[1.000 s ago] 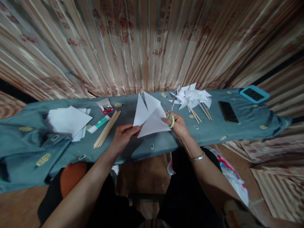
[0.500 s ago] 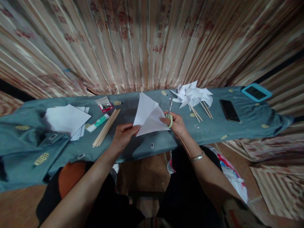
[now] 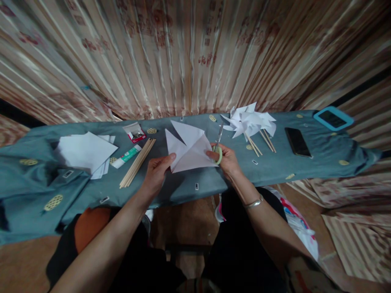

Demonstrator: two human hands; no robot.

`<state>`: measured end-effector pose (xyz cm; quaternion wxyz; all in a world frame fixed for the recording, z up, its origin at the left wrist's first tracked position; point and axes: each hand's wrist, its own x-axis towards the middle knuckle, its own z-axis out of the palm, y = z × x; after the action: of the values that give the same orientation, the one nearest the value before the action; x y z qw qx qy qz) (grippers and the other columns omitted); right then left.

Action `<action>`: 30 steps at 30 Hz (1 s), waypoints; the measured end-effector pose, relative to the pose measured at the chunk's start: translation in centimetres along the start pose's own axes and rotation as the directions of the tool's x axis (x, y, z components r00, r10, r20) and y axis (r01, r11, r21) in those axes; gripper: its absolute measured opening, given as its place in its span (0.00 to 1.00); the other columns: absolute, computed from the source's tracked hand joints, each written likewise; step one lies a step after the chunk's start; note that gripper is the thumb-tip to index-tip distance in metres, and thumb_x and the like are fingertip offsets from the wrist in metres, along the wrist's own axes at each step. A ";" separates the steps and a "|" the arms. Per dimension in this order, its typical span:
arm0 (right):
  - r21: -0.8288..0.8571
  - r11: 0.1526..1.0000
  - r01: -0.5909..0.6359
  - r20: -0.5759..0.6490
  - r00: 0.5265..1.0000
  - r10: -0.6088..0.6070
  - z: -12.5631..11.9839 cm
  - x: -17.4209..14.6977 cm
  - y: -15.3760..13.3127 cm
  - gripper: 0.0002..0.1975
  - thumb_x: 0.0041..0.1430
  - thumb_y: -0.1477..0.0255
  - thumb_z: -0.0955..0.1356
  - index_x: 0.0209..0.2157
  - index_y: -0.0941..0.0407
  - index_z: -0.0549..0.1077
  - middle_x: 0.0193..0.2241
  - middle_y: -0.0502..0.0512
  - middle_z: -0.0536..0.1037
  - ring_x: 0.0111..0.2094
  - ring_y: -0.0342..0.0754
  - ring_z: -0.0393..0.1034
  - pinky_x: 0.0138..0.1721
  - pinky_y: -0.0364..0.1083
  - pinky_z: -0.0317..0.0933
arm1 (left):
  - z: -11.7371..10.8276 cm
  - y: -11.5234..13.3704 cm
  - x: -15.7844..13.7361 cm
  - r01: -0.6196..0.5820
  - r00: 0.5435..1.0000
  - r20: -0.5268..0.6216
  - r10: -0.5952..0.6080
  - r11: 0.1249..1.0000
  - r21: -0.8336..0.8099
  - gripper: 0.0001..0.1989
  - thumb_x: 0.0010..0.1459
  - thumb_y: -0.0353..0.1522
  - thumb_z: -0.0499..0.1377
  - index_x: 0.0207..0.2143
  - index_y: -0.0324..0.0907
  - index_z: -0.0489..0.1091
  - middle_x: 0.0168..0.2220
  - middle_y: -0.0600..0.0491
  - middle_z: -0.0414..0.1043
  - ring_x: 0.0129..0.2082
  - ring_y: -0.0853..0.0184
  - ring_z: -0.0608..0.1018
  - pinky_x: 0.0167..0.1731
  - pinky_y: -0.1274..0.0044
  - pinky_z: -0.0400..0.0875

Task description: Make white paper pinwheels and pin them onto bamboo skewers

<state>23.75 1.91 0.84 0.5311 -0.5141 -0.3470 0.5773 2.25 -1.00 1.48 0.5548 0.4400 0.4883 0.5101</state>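
A white paper sheet (image 3: 192,152) with a slit from its far-left corner toward the middle is held up over the table. My left hand (image 3: 159,170) pinches its near-left edge between thumb and fingers. At the right side of the sheet, my right hand (image 3: 226,159) grips the scissors (image 3: 218,152) by their pale green handles, blades pointing away from me. The thumb of that hand also presses on the paper. Just beyond the scissors lie white paper pinwheels (image 3: 249,122) on wooden sticks.
Left of my hands are wooden sticks (image 3: 137,163), a glue stick (image 3: 126,156), a red-and-white box of small metal pieces (image 3: 134,132) and a stack of white paper (image 3: 85,152). To the right lie a phone (image 3: 297,141) and a blue-framed tablet (image 3: 333,118). A curtain (image 3: 177,57) hangs behind.
The slit in the paper now gapes apart, with two separate points at the far left. My left hand has shifted slightly up and left. My right hand keeps the scissors.
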 end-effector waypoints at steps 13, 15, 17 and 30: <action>0.073 0.996 0.058 -0.020 0.998 -0.056 0.2 0.4 0.0 0.22 0.26 0.66 0.81 0.27 0.55 0.77 0.21 0.43 0.76 0.21 0.40 0.65 0.26 0.41 0.61 | -0.1 0.8 -0.1 -0.062 0.998 -0.021 0.063 0.998 0.007 0.14 0.43 0.39 0.69 0.15 0.42 0.71 0.16 0.58 0.65 0.19 0.72 0.66 0.23 0.78 0.60; 0.087 0.995 0.054 -0.002 0.999 -0.054 0.4 0.3 -0.1 0.22 0.26 0.66 0.81 0.28 0.55 0.77 0.21 0.43 0.76 0.21 0.39 0.65 0.26 0.41 0.61 | -0.2 0.8 0.0 -0.080 0.997 -0.019 0.080 0.997 0.013 0.15 0.44 0.39 0.69 0.15 0.42 0.70 0.16 0.58 0.64 0.20 0.72 0.66 0.24 0.78 0.60; 0.100 0.994 0.048 0.006 0.999 -0.049 0.5 0.2 0.0 0.21 0.26 0.66 0.81 0.27 0.56 0.77 0.20 0.43 0.76 0.21 0.39 0.65 0.26 0.41 0.61 | -0.4 0.8 0.1 -0.081 0.996 -0.032 0.081 0.996 -0.023 0.16 0.45 0.39 0.70 0.15 0.42 0.70 0.16 0.58 0.64 0.20 0.72 0.66 0.24 0.78 0.60; 0.107 0.986 0.130 -0.039 0.991 -0.126 2.8 0.5 0.7 0.21 0.31 0.62 0.80 0.28 0.54 0.74 0.22 0.44 0.75 0.25 0.42 0.67 0.29 0.43 0.62 | 3.1 -0.4 -0.4 0.093 0.993 -0.042 -0.108 0.957 -0.274 0.17 0.34 0.41 0.75 0.23 0.40 0.75 0.27 0.52 0.77 0.31 0.67 0.76 0.35 0.75 0.70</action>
<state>20.94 2.69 0.68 0.5998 -0.4700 -0.3386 0.5519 5.37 -1.41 1.50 0.6210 0.3198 0.4510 0.5556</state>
